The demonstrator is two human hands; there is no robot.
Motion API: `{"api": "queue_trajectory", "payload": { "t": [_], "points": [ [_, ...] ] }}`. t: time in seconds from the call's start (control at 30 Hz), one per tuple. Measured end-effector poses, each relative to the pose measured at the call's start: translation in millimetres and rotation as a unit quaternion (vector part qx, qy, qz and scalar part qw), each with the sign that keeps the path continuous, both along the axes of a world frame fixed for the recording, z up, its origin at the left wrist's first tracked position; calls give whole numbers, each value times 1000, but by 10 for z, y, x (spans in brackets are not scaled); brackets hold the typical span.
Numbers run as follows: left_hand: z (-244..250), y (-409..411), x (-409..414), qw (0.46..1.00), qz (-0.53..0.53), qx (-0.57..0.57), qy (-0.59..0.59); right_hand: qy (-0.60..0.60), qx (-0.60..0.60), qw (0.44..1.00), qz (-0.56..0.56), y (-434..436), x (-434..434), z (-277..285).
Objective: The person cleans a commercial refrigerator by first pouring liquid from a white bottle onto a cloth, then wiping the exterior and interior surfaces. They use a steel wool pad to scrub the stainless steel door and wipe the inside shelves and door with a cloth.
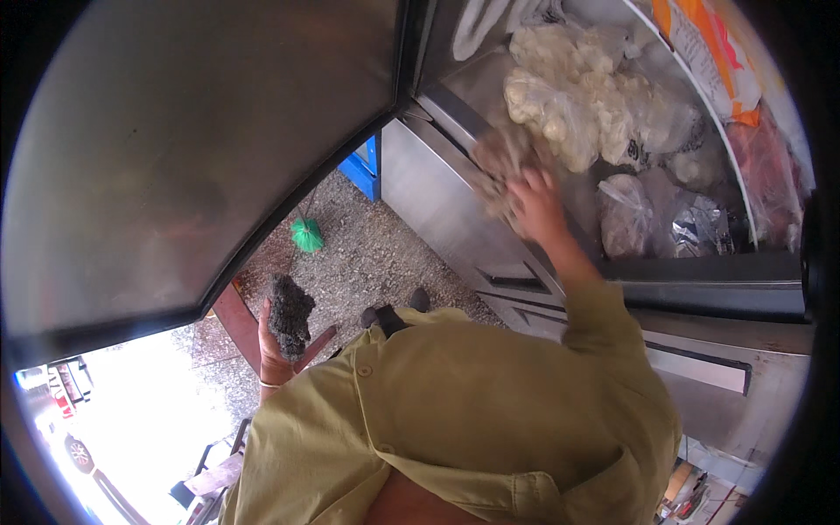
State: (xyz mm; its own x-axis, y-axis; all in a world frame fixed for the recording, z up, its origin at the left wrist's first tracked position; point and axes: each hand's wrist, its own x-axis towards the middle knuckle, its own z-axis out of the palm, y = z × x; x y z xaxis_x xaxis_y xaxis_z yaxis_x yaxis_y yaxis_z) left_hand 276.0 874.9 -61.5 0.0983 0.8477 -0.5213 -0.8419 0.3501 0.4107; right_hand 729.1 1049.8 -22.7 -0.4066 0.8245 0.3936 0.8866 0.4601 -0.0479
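My right hand (538, 203) grips a brownish-grey cloth (508, 157), blurred, at the front ledge of a stainless steel refrigerator compartment (453, 115). Behind the cloth, clear plastic bags of pale, lumpy food (558, 118) lie on the compartment floor. Closer to my forearm are a knotted bag with brownish contents (627, 216) and a bag with a shiny silver wrapping (699, 226). Low on the left, my left hand (272, 354) holds a dark grey, rough, matted clump (289, 318); its material is hard to tell.
A large metal door (197, 151) stands swung open at the left. A white wire shelf edge (715, 118) curves across the compartment, with an orange-and-white package (712, 52) beyond it. On the speckled floor (367, 249) lies a green bundle (307, 235). Drawer fronts (695, 374) are at the right.
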Motion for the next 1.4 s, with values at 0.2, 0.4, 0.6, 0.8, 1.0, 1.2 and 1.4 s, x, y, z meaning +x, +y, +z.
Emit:
{"api": "queue_trajectory", "payload": {
  "t": [0.2, 0.4, 0.6, 0.8, 1.0, 1.2, 1.4],
  "points": [
    [-41, -219, 73, 990, 84, -61, 94, 54, -26, 997, 51, 75, -295, 403],
    [-37, -374, -147, 1000, 25, 8, -14, -208, 77, 968, 119, 1166, -1081, -160],
    [-346, -468, -518, 995, 96, -8, 28, -177, 39, 982, 52, 460, -715, -201],
    [-14, -535, -1176, 889, 246, 52, 382, -100, -185, 969, -128, -107, 56, -21],
    [593, -460, -1740, 625, 70, 71, 774, 158, 211, 964, -32, 946, -990, 789],
    [751, -167, -1838, 737, 28, 94, 669, 343, 181, 917, -91, 1281, -2170, -281],
    [628, -9, -2067, 700, 47, 126, 701, 205, 99, 973, 36, 810, -2530, -576]
  ]
}}
